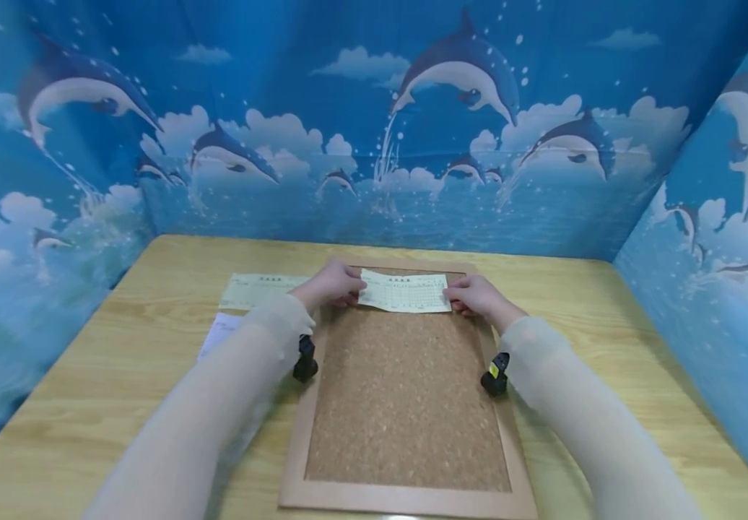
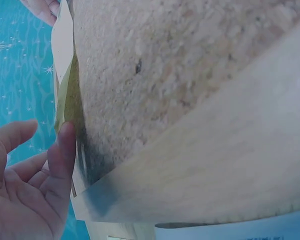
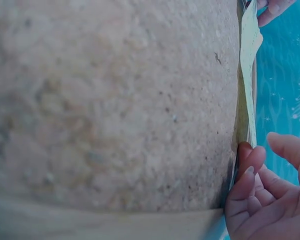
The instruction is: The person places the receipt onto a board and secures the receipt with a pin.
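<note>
A pale yellow-green printed slip of paper (image 1: 403, 292), with a grid of lines on it, lies across the top of a framed cork board (image 1: 406, 404). My left hand (image 1: 337, 283) grips its left edge, and my right hand (image 1: 478, 297) grips the right edge. The slip bows slightly between them. Seen from the left wrist, the left hand (image 2: 37, 175) has a fingertip against the paper (image 2: 65, 55), whose side stands a little off the cork. From the right wrist, the right hand's (image 3: 270, 195) curled fingers meet the paper (image 3: 247, 75) beside the cork.
Another yellow-green slip (image 1: 250, 290) lies on the wooden table (image 1: 120, 368) left of the board, partly behind the left arm. Below it a white paper (image 1: 218, 332) shows, half covered by the sleeve. A dolphin-print curtain (image 1: 374, 180) stands around the table's back and sides.
</note>
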A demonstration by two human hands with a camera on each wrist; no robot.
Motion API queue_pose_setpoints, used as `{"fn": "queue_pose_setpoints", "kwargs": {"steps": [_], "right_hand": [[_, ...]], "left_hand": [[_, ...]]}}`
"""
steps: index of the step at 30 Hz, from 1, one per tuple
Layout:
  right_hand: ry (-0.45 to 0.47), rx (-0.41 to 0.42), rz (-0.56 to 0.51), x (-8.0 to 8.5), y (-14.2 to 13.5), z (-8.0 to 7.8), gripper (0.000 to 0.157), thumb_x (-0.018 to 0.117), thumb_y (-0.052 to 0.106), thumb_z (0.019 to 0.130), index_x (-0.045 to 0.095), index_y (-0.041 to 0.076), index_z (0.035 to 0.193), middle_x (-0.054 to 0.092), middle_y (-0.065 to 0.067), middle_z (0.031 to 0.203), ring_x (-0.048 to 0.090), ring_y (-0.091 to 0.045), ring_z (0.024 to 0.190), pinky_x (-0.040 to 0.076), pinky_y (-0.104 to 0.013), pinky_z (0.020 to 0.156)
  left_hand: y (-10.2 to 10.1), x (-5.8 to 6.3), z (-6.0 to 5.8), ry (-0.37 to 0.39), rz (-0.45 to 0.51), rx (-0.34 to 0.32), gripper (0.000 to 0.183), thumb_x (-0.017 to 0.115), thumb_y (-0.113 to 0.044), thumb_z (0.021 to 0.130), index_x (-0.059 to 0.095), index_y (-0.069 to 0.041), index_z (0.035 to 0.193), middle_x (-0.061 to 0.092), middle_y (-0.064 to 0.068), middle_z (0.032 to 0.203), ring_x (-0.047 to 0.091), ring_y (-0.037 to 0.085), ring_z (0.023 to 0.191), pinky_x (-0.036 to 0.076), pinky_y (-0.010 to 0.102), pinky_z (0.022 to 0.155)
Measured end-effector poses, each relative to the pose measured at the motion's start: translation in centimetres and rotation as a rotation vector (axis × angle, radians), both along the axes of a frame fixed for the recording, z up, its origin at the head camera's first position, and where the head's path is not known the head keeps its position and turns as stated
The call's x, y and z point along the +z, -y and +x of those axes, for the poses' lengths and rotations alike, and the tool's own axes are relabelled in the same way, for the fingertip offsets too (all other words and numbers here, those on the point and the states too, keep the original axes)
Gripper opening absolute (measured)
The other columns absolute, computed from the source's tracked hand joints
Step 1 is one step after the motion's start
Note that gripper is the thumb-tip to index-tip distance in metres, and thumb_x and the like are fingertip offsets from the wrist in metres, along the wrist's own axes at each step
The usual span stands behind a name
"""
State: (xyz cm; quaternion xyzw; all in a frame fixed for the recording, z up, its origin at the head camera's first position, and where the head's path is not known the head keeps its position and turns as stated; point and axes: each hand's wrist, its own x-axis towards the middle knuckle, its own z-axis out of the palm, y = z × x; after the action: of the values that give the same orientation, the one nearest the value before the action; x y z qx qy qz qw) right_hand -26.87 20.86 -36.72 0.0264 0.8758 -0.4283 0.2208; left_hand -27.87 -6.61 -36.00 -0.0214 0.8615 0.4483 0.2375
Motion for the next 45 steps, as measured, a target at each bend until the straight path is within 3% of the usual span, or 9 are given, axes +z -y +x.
{"fn": "queue_pose_setpoints", "kwargs": {"steps": [8,17,26,29,31,35,37,39,45], "right_hand": [[0.026,0.002,-0.052,0.1,-0.2,0.3,0.036,0.048,0.020,0.098,0.050,-0.005,0.124,0.050,-0.001,0.070,0.046,-0.010,0.063,0.043,-0.025,0.061],[0.022,0.011,-0.047,0.2,-0.3,0.2,0.038,0.048,0.020,0.098,0.048,-0.004,0.127,0.049,0.000,0.068,0.046,-0.010,0.063,0.044,-0.026,0.061],[-0.020,0.052,0.005,0.3,-0.5,0.4,0.040,0.048,0.020,0.099,0.047,-0.005,0.130,0.052,-0.005,0.074,0.048,-0.014,0.067,0.044,-0.029,0.064],[-0.089,0.073,0.097,0.3,-0.5,0.7,0.041,0.047,0.020,0.098,0.047,-0.004,0.132,0.059,-0.013,0.091,0.054,-0.021,0.079,0.047,-0.033,0.071],[-0.171,0.126,0.195,0.3,-0.4,0.9,0.043,0.048,0.020,0.098,0.047,-0.005,0.132,0.060,-0.019,0.106,0.057,-0.028,0.092,0.048,-0.039,0.079],[-0.310,0.293,0.354,0.2,-0.1,1.3,0.048,0.053,0.022,0.096,0.044,-0.004,0.136,0.051,-0.024,0.127,0.049,-0.036,0.116,0.040,-0.049,0.093],[-0.333,0.386,0.391,0.1,0.1,1.6,0.055,0.054,0.025,0.095,0.038,-0.002,0.140,0.043,-0.025,0.137,0.041,-0.037,0.125,0.034,-0.051,0.099],[-0.341,0.469,0.415,0.0,0.3,1.8,0.062,0.055,0.030,0.095,0.031,0.000,0.144,0.032,-0.026,0.144,0.031,-0.039,0.131,0.028,-0.052,0.103],[-0.356,0.568,0.464,-0.2,0.8,2.3,0.070,0.050,0.041,0.095,0.022,0.004,0.148,0.012,-0.024,0.151,0.015,-0.039,0.137,0.019,-0.052,0.107]], "left_hand": [[-0.3,-0.4,0.0,0.017,0.000,-0.033,0.025,0.054,-0.019,0.096,0.050,-0.006,0.074,0.058,0.006,0.076,0.060,0.017,0.070,0.047,0.030,0.060],[0.0,0.0,-0.4,0.046,0.001,-0.032,0.026,0.053,-0.020,0.096,0.062,-0.005,0.115,0.063,0.009,0.103,0.063,0.019,0.086,0.050,0.032,0.072],[0.4,0.5,-0.2,-0.002,-0.007,-0.062,0.028,0.052,-0.018,0.097,0.059,-0.001,0.117,0.062,0.007,0.087,0.060,0.015,0.073,0.048,0.030,0.066],[0.4,0.3,0.0,-0.131,-0.136,-0.138,0.022,0.049,-0.018,0.097,0.061,-0.001,0.105,0.055,0.006,0.075,0.051,0.017,0.063,0.043,0.031,0.060],[0.2,0.4,0.4,-0.269,-0.324,-0.231,0.021,0.049,-0.020,0.097,0.062,-0.003,0.101,0.055,0.004,0.078,0.050,0.018,0.066,0.043,0.033,0.062],[-0.9,1.1,1.8,-0.488,-0.714,-0.443,0.044,0.051,-0.039,0.095,0.053,-0.012,0.131,0.055,0.010,0.121,0.051,0.025,0.109,0.040,0.043,0.093],[-1.4,1.4,2.6,-0.504,-0.823,-0.546,0.066,0.050,-0.054,0.091,0.034,-0.019,0.146,0.035,0.013,0.144,0.032,0.031,0.131,0.024,0.052,0.106],[-1.8,1.3,3.2,-0.467,-0.866,-0.622,0.078,0.044,-0.066,0.086,0.020,-0.027,0.150,0.016,0.012,0.153,0.013,0.034,0.139,0.010,0.057,0.108],[-1.7,0.5,4.2,-0.352,-0.820,-0.684,0.090,0.037,-0.079,0.078,0.010,-0.033,0.150,-0.001,0.010,0.156,-0.002,0.033,0.140,0.006,0.056,0.108]]}}
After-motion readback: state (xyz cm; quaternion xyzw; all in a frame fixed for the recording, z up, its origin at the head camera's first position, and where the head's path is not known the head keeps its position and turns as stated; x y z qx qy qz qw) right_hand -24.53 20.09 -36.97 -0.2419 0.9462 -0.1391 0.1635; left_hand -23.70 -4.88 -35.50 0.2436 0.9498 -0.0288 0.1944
